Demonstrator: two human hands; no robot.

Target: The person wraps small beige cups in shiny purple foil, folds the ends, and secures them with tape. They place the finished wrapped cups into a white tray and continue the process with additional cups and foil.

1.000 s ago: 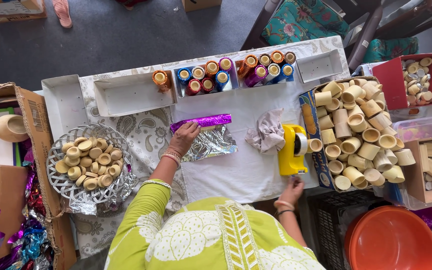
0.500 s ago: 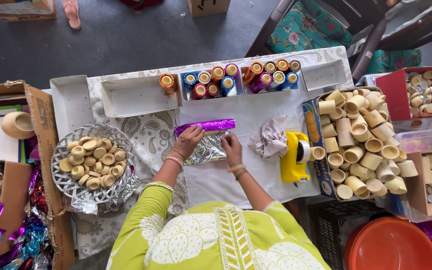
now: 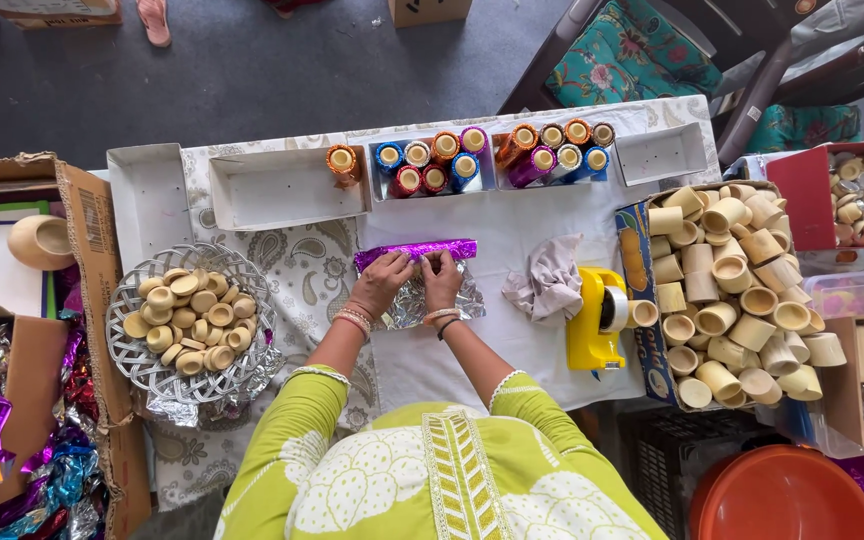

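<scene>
Two bare hands press on one sheet of silver foil with a purple rolled edge at the middle of the white table.

The left hand [image 3: 380, 283] and right hand [image 3: 441, 279] lie side by side, fingers curled onto the foil sheet [image 3: 422, 290]; whether they pinch it cannot be told. Its purple roll [image 3: 415, 250] runs left to right along the far edge. Beyond stand two trays [image 3: 430, 160] of wrapped cups, roughly seven and eight, with one orange cup [image 3: 341, 160] apart.
</scene>
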